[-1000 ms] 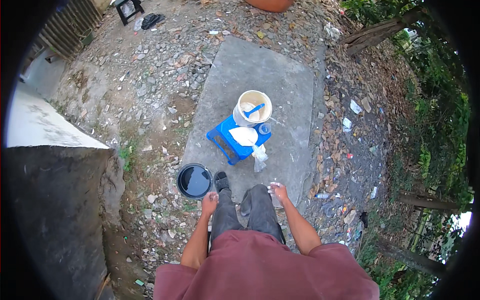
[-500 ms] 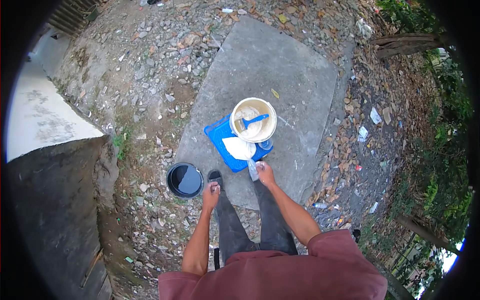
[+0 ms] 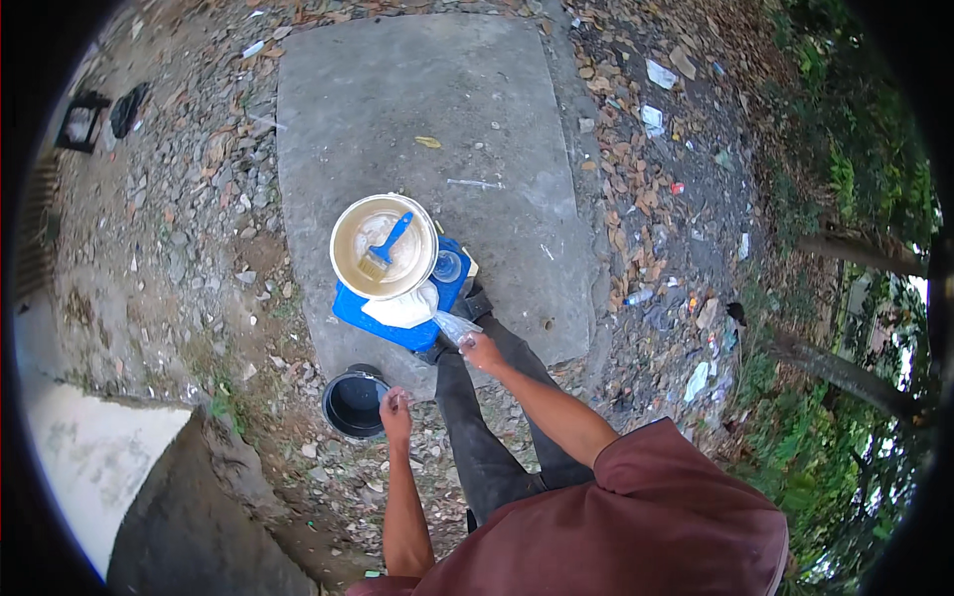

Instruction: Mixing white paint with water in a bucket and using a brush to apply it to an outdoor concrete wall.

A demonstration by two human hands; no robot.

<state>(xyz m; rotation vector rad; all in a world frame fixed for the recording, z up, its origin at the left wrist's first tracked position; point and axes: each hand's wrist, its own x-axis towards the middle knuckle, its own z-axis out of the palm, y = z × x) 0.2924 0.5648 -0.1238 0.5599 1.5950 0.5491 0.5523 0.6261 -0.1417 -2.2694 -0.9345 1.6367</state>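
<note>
Rough concrete slab (image 3: pixel 417 109), glossy plastic bucket (image 3: pixel 384 247)

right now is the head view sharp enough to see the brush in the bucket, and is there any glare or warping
Head view: soft, even daylight, no hard shadows or glare on the concrete slab; the blue brush in the white bucket reads clearly; fisheye bends the slab's edges and blacks out the corners; sky at the right rim is blown out; the right hand is slightly soft.

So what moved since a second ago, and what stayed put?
The right hand reached forward to a clear plastic bag by the blue plastic tray; whether it grips it is unclear. The left hand came beside the round black bucket. The cream bucket, blue-handled brush and tray stayed put.
</note>
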